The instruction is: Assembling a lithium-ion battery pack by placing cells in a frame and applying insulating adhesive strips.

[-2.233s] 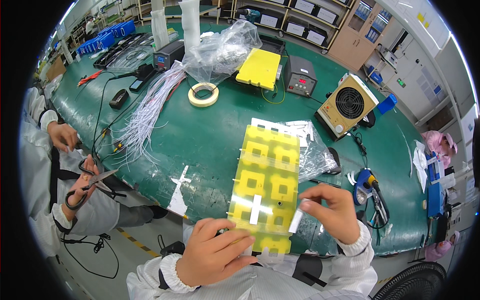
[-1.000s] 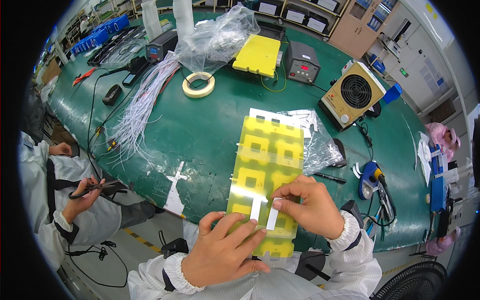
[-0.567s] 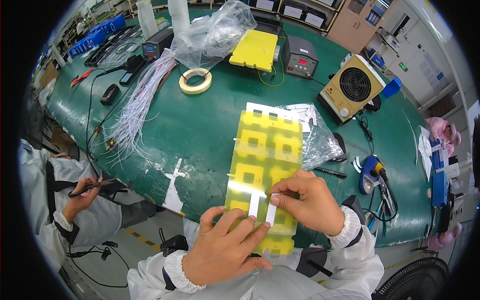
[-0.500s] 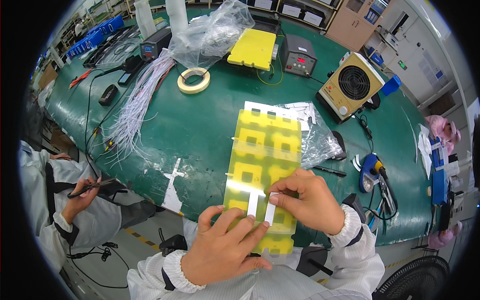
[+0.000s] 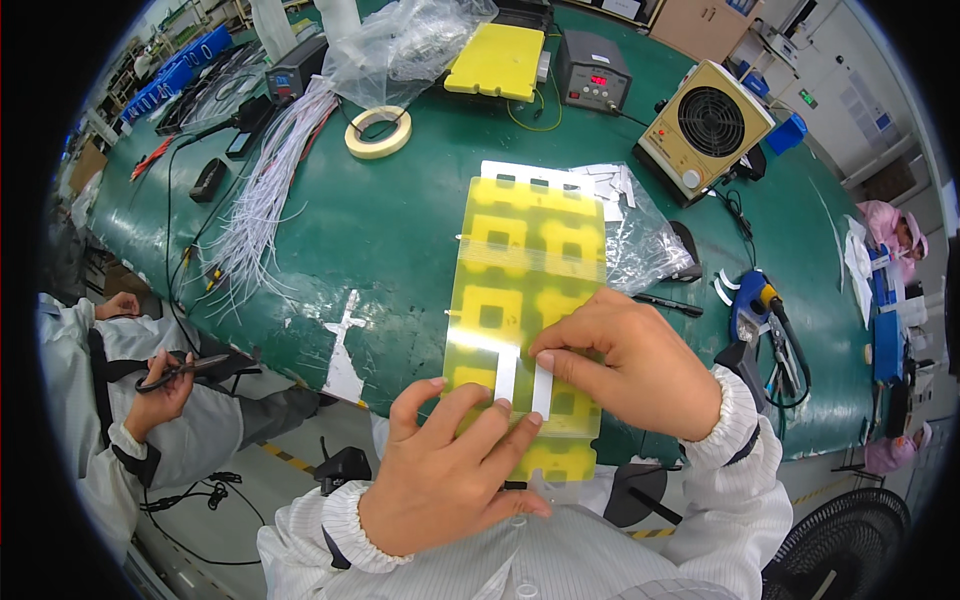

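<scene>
A yellow panel with square cut-outs (image 5: pixel 480 275), under a clear sheet, lies lengthwise before me and reaches past the table's near edge. Two narrow white strips sit side by side on it: a left strip (image 5: pixel 506 374) and a right strip (image 5: pixel 542 392). My left hand (image 5: pixel 440 475) has its fingers spread, with fingertips resting at the lower ends of both strips. Thumb and forefinger of my right hand (image 5: pixel 635 370) pinch the upper end of the right strip. Its remaining fingers are curled and partly hidden.
Right of the panel lie a clear bag of white pieces (image 5: pixel 645 245), a black pen (image 5: pixel 668 305) and a soldering iron in its stand (image 5: pixel 760 305). Farther off stand a fan unit (image 5: pixel 705 130), a tape roll (image 5: pixel 378 132) and bundled white wires (image 5: pixel 265 190). At left, another person's hand holds scissors (image 5: pixel 180 370).
The whole scene has shifted upward in the picture as my view moved. Both hands keep nearly the same places on the strips; the right hand's knuckles have turned slightly.
</scene>
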Tool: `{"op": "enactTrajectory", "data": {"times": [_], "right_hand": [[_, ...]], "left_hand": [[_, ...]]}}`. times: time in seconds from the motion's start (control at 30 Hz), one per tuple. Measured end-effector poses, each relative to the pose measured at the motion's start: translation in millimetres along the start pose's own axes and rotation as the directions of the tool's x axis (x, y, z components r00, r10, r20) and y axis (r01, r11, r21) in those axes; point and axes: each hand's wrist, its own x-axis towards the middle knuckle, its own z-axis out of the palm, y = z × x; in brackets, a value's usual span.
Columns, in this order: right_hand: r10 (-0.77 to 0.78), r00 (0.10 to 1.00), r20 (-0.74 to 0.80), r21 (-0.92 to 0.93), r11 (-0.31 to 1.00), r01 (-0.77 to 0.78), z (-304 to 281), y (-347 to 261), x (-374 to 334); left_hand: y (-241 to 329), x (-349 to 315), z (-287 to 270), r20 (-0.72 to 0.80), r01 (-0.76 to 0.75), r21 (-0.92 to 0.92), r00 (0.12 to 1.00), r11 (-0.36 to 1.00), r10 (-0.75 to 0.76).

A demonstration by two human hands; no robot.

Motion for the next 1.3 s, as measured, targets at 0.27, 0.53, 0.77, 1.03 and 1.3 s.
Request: {"op": "enactTrajectory", "data": {"times": [0.27,0.53,0.77,1.03,1.3], "right_hand": [[-0.054,0.995,-0.078,0.004,0.998,0.055,5.1,5.8,1.2],[0.008,0.992,-0.128,-0.019,1.0,-0.011,12.6,5.5,1.3],[-0.051,0.988,-0.146,-0.056,0.998,0.043,14.2,1.2,0.2],[0.029,0.937,-0.348,-0.041,0.998,-0.046,23.2,23.4,8.3],[-0.277,0.873,-0.402,-0.664,0.745,-0.069,44.4,-5.6,-2.6]], "left_hand": [[-3.3,-4.8,7.9,-0.07,-0.033,0.069,0.997,0.997,0.038],[-3.3,-4.5,2.1,-0.061,-0.026,-0.036,0.998,0.999,0.024],[-4.3,-4.6,3.5,-0.06,-0.034,-0.051,0.998,0.998,0.031],[-5.3,-5.2,2.3,-0.073,-0.073,0.004,0.995,0.997,0.074],[-29.5,-1.4,-19.9,-0.052,-0.156,-0.071,0.987,0.985,0.152]]}}
